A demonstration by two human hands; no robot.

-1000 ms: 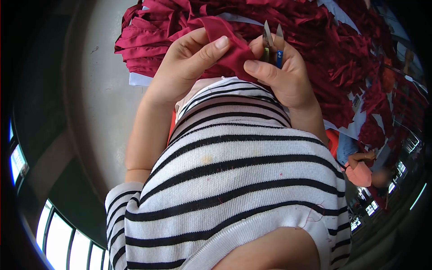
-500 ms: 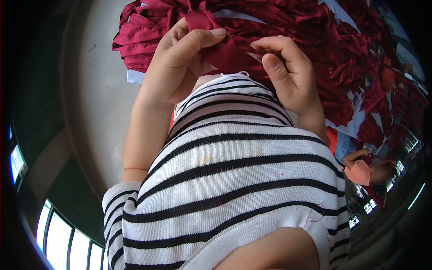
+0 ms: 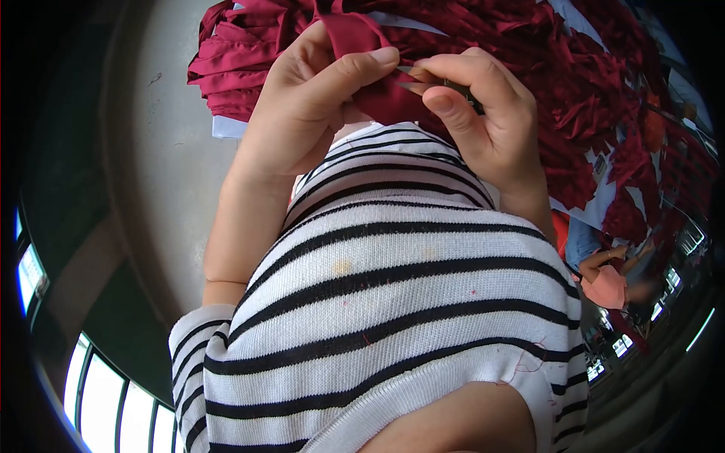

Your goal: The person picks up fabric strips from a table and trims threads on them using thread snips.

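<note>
Up close, both hands worked one dark red fabric piece held just above the person's striped knit top. Left hand was closed on that piece, thumb pressed flat over its upper fold, fingers curled behind it. Right hand was closed too, thumb and forefinger pinched at the piece's right edge, just beside the left thumb tip. A small pair of thread snips sat in the right hand: pale blade tips poked out toward the left thumb, the dark handle mostly hidden under the curled fingers. Couldn't tell if the blades were touching the cloth or whether they stood apart.

Behind the held piece, a big heap of the same dark red fabric pieces covered the bench, spreading from the upper left to the far right of the hands. Bare grey bench surface showed left of the left forearm. White paper or cloth edges peeked from under the heap, left of the left hand. Lower right of the striped top, well away from the held piece, another person's hand showed with something pinkish, too blurred to name. Windows curved along the lower left rim of the view.
</note>
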